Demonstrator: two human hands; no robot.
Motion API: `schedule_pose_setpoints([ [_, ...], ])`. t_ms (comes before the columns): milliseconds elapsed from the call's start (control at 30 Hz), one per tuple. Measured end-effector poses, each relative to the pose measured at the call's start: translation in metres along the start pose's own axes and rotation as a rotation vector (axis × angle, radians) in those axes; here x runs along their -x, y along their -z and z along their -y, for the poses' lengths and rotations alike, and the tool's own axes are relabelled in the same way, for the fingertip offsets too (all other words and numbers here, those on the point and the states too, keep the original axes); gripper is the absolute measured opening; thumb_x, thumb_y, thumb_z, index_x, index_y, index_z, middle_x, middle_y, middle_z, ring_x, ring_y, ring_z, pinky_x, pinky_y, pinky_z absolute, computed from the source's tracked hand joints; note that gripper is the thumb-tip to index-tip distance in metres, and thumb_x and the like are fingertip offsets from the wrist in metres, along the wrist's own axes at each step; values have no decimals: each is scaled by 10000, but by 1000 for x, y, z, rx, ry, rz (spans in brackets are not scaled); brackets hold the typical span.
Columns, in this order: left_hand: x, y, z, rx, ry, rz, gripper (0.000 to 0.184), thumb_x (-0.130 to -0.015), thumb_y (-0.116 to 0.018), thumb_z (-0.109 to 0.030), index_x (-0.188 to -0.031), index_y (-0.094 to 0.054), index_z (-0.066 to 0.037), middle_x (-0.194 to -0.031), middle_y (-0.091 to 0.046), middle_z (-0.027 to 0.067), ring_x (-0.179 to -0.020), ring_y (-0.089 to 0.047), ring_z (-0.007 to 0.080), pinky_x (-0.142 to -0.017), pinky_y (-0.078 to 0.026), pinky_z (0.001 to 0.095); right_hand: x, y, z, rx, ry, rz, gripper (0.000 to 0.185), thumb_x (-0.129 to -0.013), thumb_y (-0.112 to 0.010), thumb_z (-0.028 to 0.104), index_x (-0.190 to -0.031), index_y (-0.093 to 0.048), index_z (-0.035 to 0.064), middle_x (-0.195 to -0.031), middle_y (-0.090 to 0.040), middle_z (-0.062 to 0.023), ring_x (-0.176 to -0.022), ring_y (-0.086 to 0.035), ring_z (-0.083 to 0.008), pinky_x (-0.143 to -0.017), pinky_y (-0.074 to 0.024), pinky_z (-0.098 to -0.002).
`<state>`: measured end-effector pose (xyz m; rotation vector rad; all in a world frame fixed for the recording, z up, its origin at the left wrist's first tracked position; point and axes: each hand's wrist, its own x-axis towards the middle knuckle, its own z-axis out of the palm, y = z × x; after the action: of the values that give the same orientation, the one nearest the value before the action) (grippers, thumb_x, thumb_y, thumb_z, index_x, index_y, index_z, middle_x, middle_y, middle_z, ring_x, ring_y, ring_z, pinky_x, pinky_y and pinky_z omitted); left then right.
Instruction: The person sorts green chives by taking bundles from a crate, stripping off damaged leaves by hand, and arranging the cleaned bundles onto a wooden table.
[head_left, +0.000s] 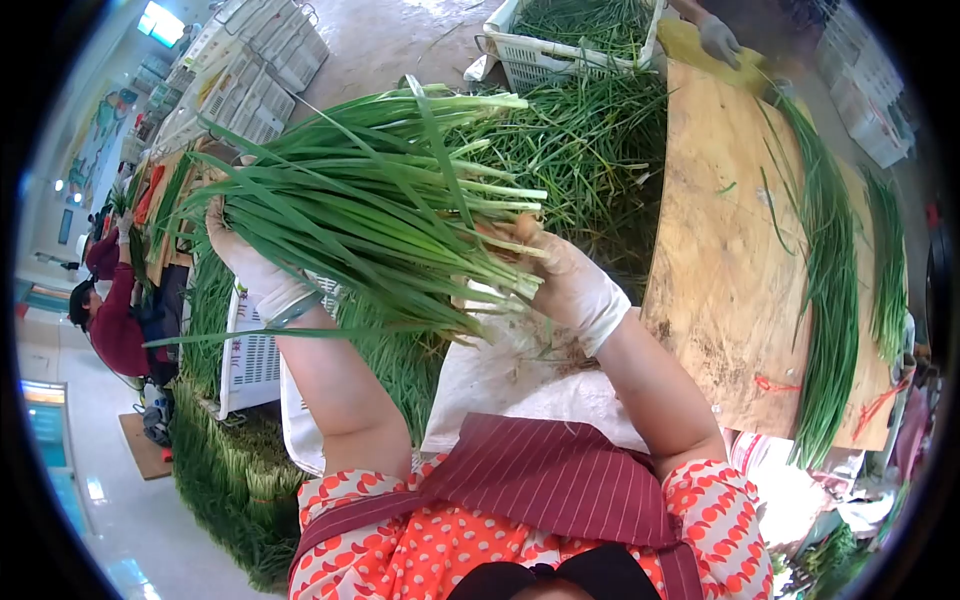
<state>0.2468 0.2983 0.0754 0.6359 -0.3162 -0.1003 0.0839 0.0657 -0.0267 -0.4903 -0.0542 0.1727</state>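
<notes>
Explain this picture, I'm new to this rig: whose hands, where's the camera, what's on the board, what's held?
No machine here: a person works with two hands in whitish gloves. The single picture comes from a camera worn on the head, looking forward and down. The left hand supports the leafy part of a thick bundle of long green leaves with pale stems; the right hand holds it by the stem ends. On the flat, pale brown wooden board lie loose long green leaves and thin red strips.
</notes>
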Motion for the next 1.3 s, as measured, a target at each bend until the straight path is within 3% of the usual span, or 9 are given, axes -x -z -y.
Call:
schedule_pose_setpoints([
  [133, -6, -8, 9, -254, -223, -311, 322, -903, -353, -221, -1071, -528, -10, -1092, -579, 164, -994, -555, 258, -896, -441, 388, -1, -17, 13, 63, -47, 156, 704, -800, -590, 472, -1275, -401, -11, -1261, -479, -132, -1113, -498, -215, -954, -401, -386],
  [300, 0, -23, 12, -234, -187, -305, 270, -867, -342, -153, -908, -547, 18, -934, -594, 143, -893, -565, 253, -883, -445, 387, -9, -31, 21, 317, -127, 23, 375, -806, -650, 124, -1127, -552, -42, -1030, -623, -97, -948, -584, -152, -847, -465, -281],
  [433, -6, -9, 13, -389, -289, -258, 268, -864, -357, -177, -894, -544, 11, -917, -589, 139, -907, -554, 252, -888, -440, 396, -4, -47, 18, 461, 40, -59, 293, -830, -630, 133, -1052, -596, -56, -990, -640, -86, -899, -581, -133, -822, -457, -243],
  [500, -12, 4, 6, 135, -22, 50, 285, -858, -373, -212, -900, -546, 11, -911, -586, 134, -921, -543, 250, -887, -433, 411, -9, -38, 12, 503, 81, -138, 292, -832, -629, 132, -1055, -595, -52, -985, -643, -83, -888, -581, -126, -814, -456, -238],
  [667, -3, -15, 12, -60, -119, -161, 267, -898, -373, -190, -1006, -518, 6, -1009, -581, 156, -907, -570, 254, -846, -474, 383, -9, -33, 14, 198, 263, -303, 222, -874, -576, 196, -950, -624, -6, -902, -663, -92, -825, -607, -124, -754, -475, -239],
  [833, -9, 20, 7, -274, -226, -352, 236, -878, -432, -78, -1077, -457, 49, -1036, -581, 172, -915, -578, 238, -820, -490, 371, 0, -27, 33, 222, 342, -381, 300, -919, -479, 311, -901, -595, 35, -568, -353, 56, -474, -303, -77, -511, -374, -217],
  [1033, -5, 33, -2, -448, -360, -99, 260, -825, -516, 22, -1072, -451, 71, -1030, -584, 183, -860, -602, 221, -774, -511, 321, 21, 3, 84, 813, 259, -629, 262, -899, -514, 272, -1030, -617, 70, -684, -554, 34, -562, -497, -106, -555, -432, -230],
  [1200, -1, 25, 1, -903, -475, -299, 259, -835, -513, 2, -1079, -450, 64, -1018, -589, 176, -877, -598, 226, -787, -507, 331, 15, 19, 67, 1539, 185, -566, 385, -834, -589, 320, -1106, -601, 47, -1049, -621, -160, -955, -592, -218, -789, -460, -325],
  [1300, -1, 16, 7, -794, -448, -253, 242, -861, -475, -33, -1089, -444, 42, -1016, -585, 164, -874, -595, 231, -790, -506, 341, -3, -5, 38, 1026, 175, -274, 346, -829, -608, 269, -1079, -606, 29, -973, -641, -129, -890, -606, -207, -806, -472, -348],
])
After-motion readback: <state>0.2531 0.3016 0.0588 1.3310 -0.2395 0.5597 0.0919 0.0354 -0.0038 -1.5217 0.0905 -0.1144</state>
